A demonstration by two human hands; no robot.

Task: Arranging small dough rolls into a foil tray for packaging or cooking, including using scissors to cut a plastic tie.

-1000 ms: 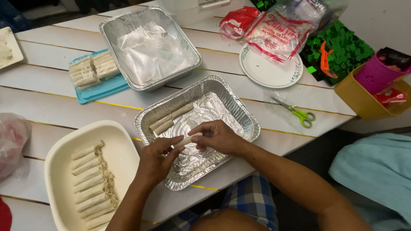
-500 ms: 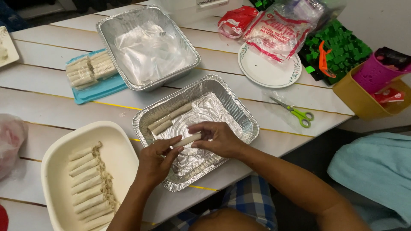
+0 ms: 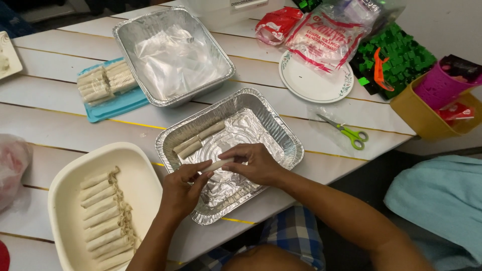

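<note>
while both hands meet over the foil tray [image 3: 281, 130]:
roll: thin pale roll [image 3: 217, 164] above the tray
left hand [image 3: 182, 190]: grip pinching one end
right hand [image 3: 256, 163]: grip pinching the other end

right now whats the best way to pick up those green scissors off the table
Take the scissors by the green handle loops at the lower right end, coming straight down from above. They lie flat on the white table, closed blades pointing up-left. The handles are the thickest part, and nothing crowds them on that side.
</note>
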